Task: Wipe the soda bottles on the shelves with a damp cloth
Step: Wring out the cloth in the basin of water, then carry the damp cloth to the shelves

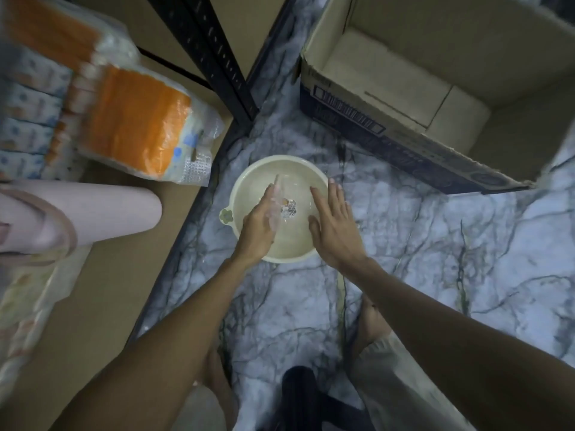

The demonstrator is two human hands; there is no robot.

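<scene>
**Two hands over a cream bowl on a marble floor**

A cream bowl (281, 159) sits at the centre on the veined marble floor (435, 244). The left hand (256, 227) reaches over its 8 o'clock rim, and a blurred translucent thing (275, 209) lies along its fingers. Whether the hand grips it, or whether it is the cloth, cannot be told. The right hand (336, 231) is at 4 o'clock, fingers straight and spread, holding nothing. An open cardboard box (404, 98) stands at 2 o'clock and orange packs (137, 119) lie at 10 o'clock.
</scene>
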